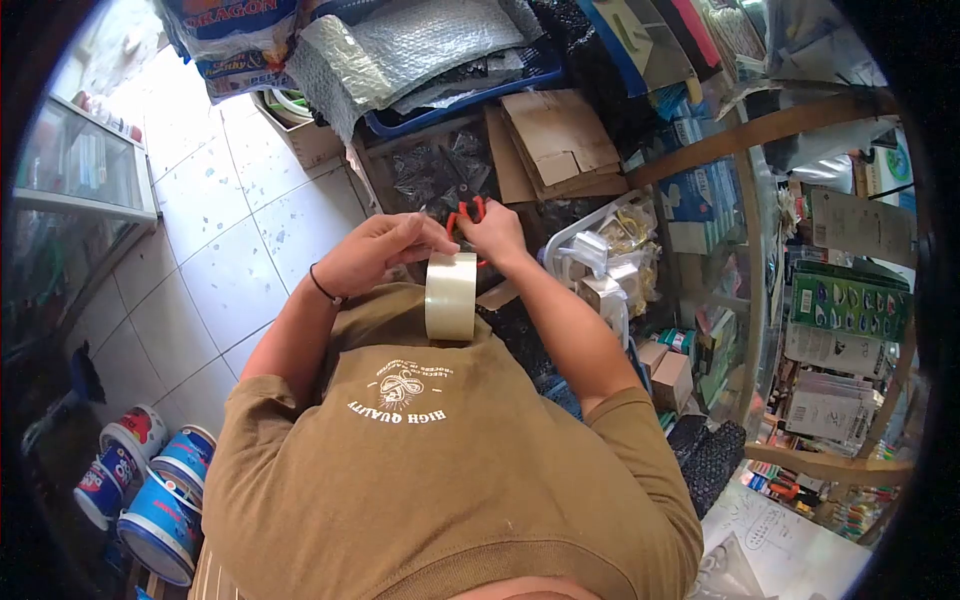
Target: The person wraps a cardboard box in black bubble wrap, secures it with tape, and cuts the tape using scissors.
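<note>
My left hand (pixel 375 250), a dark band at its wrist, has its fingers curled in at the upper edge of a wide roll of pale, see-through packing tape (pixel 450 300). The roll stands in front of my chest, over the brown shirt (pixel 460 450). In my right hand (pixel 496 234) is a pair of scissors with red-orange handles (pixel 470 208). Its dark blades point away from me, over black plastic wrap (pixel 440 165). My hands are close together, and part of the left fingertips is hidden behind the roll.
Ahead lie flattened cardboard (pixel 560 140) and a blue tray (pixel 545 80) with bubble wrap (pixel 430 50). A clear bin (pixel 620 260) of small packets stands right of my right arm. Paint buckets (pixel 165 520) sit lower left, and a glass cabinet (pixel 85 165) stands left.
</note>
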Available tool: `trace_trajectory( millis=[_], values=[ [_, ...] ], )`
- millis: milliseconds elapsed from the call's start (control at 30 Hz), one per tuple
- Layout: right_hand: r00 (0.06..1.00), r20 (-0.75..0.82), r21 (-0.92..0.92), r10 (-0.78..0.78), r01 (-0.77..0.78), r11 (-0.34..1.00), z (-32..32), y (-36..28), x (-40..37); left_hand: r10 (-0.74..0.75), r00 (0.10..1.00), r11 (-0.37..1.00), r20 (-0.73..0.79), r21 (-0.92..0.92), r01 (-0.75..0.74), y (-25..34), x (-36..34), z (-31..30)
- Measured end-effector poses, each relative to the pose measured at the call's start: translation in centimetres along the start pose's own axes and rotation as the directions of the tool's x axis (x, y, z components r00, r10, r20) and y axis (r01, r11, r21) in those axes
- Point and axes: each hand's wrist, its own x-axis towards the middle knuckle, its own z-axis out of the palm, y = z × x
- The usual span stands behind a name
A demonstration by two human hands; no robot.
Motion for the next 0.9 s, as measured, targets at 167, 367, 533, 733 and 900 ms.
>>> trace_trajectory(
  millis=[167,367,533,733,900],
  values=[
    [0.995,-0.068,0.042,-0.066,0.069,0.997,-0.2,-0.1,-0.6,0.113,0.993,0.974,0.036,0.195,-0.118,0.9,-0.4,-0.2],
    [0.993,-0.023,0.583,-0.112,0.104,0.806,-3.9,-0.3,-4.8,0.149,0.988,0.902,-0.049,0.417,-0.115,1.6,0.7,-1.2],
    [0.943,0.102,0.803,-0.316,0.109,0.586,-3.5,-0.9,-6.9,0.242,0.965,0.855,-0.102,0.493,-0.163,-0.1,3.8,-2.5],
    [0.95,-0.118,0.537,-0.289,0.306,0.786,-3.6,0.1,-4.7,0.256,0.965,0.858,-0.058,0.473,-0.199,-3.2,5.8,-4.1],
    [0.931,-0.148,0.327,-0.333,0.364,0.872,-3.2,0.1,-4.2,0.273,0.962,0.803,0.004,0.55,-0.23,-4.6,5.5,-5.8]
  ],
)
